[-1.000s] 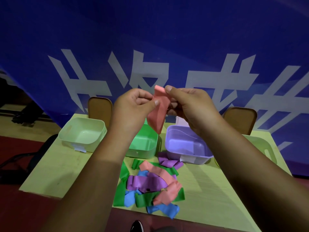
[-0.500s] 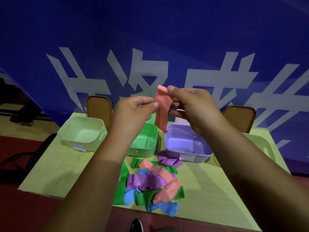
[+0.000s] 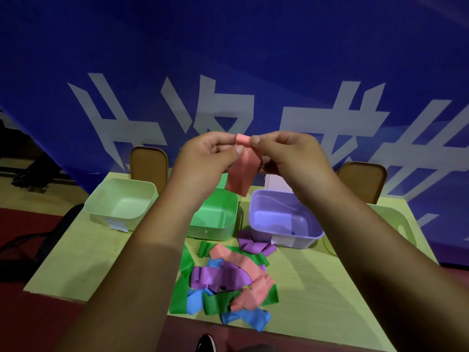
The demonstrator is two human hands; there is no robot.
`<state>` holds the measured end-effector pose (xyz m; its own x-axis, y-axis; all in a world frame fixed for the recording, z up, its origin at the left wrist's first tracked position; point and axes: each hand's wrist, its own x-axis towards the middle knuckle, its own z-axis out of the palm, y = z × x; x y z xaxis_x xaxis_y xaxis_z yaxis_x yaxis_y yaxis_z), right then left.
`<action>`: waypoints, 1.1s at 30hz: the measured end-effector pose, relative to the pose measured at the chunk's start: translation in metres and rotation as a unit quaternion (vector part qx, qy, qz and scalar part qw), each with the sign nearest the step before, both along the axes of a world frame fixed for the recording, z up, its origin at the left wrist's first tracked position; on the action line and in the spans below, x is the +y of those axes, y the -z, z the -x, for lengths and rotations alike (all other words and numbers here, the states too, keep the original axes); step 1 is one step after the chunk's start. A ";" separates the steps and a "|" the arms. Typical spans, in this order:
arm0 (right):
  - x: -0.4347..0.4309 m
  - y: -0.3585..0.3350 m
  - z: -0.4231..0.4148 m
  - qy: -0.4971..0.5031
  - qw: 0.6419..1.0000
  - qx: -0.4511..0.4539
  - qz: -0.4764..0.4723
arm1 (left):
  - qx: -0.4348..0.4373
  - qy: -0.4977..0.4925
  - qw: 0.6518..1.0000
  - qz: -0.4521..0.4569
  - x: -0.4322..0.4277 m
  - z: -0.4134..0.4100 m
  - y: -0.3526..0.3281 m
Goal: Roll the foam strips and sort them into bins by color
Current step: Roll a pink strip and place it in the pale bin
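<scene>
A pink foam strip [image 3: 243,174] hangs in the air above the bins. My left hand [image 3: 206,158] pinches its top end from the left and my right hand [image 3: 286,156] pinches it from the right; the top end is folded over between the fingertips. On the table below lies a pile of foam strips [image 3: 228,280] in pink, purple, green and blue. Behind the pile stand a pale green bin [image 3: 119,199], a green bin [image 3: 215,219] and a purple bin [image 3: 284,222]. A pink bin [image 3: 275,181] is mostly hidden behind my right hand.
The yellow-green table [image 3: 83,262] ends close to me. Another pale bin [image 3: 396,222] sits at the far right, partly behind my right arm. Two brown chair backs [image 3: 148,166] stand behind the table, before a blue banner. A dark shoe [image 3: 206,342] shows below the table edge.
Both hands have lifted the pink strip slightly, and its top end has been folded over between the fingertips. The hanging part looks shorter.
</scene>
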<state>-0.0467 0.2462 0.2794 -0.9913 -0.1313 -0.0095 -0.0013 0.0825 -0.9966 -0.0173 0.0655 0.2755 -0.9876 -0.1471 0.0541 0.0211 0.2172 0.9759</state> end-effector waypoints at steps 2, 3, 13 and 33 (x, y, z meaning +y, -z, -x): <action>0.000 0.001 0.002 0.007 1.000 0.018 -0.013 | -0.012 0.007 1.000 -0.019 0.000 0.001 0.001; 0.000 0.002 0.002 0.007 0.999 0.027 -0.020 | -0.017 0.012 0.999 -0.036 0.001 0.001 0.000; 0.002 0.004 0.006 -0.005 0.996 0.077 -0.053 | -0.026 0.002 0.997 -0.077 0.004 0.005 -0.003; -0.002 0.009 0.019 -0.003 0.998 0.064 -0.022 | -0.009 -0.008 0.994 -0.107 0.001 0.012 -0.007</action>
